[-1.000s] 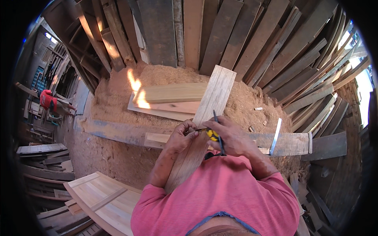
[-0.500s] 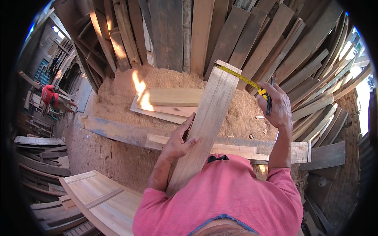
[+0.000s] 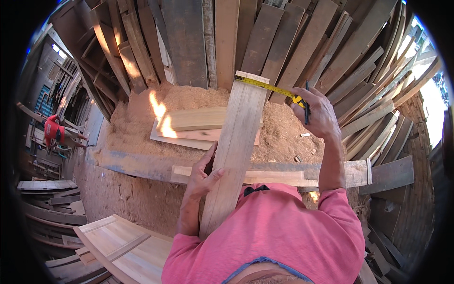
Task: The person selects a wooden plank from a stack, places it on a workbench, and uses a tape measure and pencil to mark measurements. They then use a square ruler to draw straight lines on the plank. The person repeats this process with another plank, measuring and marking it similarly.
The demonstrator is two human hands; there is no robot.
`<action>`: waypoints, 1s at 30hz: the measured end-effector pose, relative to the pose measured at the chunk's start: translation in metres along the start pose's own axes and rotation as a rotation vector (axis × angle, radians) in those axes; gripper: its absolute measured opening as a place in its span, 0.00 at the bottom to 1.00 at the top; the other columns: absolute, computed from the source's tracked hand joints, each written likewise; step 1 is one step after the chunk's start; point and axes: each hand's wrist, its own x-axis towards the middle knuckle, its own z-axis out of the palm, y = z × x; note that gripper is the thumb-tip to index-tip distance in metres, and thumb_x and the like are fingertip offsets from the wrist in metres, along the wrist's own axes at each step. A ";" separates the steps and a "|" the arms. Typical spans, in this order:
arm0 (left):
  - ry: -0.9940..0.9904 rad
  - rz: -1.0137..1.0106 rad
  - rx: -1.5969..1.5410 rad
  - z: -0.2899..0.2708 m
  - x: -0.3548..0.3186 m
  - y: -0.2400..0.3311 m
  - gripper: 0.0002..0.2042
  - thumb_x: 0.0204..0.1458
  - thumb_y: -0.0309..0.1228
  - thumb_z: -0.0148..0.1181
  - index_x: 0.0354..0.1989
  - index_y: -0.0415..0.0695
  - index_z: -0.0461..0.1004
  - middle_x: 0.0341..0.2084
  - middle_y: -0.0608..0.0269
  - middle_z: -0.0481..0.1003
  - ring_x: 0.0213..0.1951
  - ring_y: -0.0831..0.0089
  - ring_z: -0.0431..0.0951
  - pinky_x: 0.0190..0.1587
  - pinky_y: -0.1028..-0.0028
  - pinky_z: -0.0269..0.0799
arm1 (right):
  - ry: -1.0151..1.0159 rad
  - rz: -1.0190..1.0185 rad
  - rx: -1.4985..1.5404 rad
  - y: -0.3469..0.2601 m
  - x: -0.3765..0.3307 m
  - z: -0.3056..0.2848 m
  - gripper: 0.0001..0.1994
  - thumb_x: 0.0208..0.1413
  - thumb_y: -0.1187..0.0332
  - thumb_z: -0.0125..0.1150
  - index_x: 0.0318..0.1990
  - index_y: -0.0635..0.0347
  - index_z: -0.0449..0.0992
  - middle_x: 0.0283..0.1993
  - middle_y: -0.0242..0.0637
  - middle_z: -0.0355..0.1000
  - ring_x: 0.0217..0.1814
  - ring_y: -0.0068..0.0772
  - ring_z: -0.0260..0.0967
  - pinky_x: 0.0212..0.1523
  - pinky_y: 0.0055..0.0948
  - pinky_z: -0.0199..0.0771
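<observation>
A long pale wooden board (image 3: pixel 239 128) slants up from my body, its far end raised over the sawdust. My left hand (image 3: pixel 203 175) grips its left edge, thumb lying on the upper face. Across the far end stretches the yellow blade of a tape measure (image 3: pixel 299 101), its tip at the board's left corner. The small black and yellow case sits in my closed right hand (image 3: pixel 319 111), off the board's right side. A thin dark pencil or pen (image 3: pixel 307 106) is also held upright between those fingers.
Beneath the board, loose planks (image 3: pixel 189 120) lie on sawdust (image 3: pixel 127 118) behind a long beam (image 3: pixel 132 163). Many dark boards (image 3: pixel 184 42) lean along the back and right. A panelled wooden piece (image 3: pixel 125 244) stands at lower left. Far left, a person in red (image 3: pixel 54 130) bends over.
The board's far end has swung left and stands a little more upright. My right hand, with the tape measure, has moved left along with it. Both grips are kept.
</observation>
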 end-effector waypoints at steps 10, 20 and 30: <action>-0.011 -0.011 -0.034 0.000 0.003 -0.004 0.45 0.58 0.37 0.72 0.77 0.31 0.50 0.73 0.48 0.62 0.71 0.64 0.63 0.73 0.65 0.57 | 0.010 0.000 0.009 0.007 -0.001 0.000 0.22 0.58 0.62 0.65 0.60 0.54 0.78 0.40 0.44 0.73 0.46 0.50 0.74 0.52 0.47 0.72; -0.010 0.018 -0.025 -0.004 0.007 -0.015 0.43 0.58 0.37 0.71 0.77 0.33 0.52 0.68 0.51 0.67 0.67 0.66 0.68 0.70 0.67 0.60 | 0.032 -0.036 0.018 0.018 -0.001 0.008 0.21 0.60 0.61 0.64 0.59 0.54 0.78 0.37 0.42 0.72 0.40 0.46 0.72 0.47 0.44 0.72; 0.103 -0.323 -0.462 -0.010 0.019 -0.073 0.32 0.63 0.31 0.65 0.75 0.44 0.62 0.56 0.60 0.77 0.58 0.73 0.75 0.63 0.68 0.69 | 0.051 0.091 0.997 -0.008 -0.014 0.091 0.20 0.67 0.61 0.59 0.60 0.64 0.74 0.42 0.32 0.71 0.34 0.18 0.70 0.35 0.21 0.75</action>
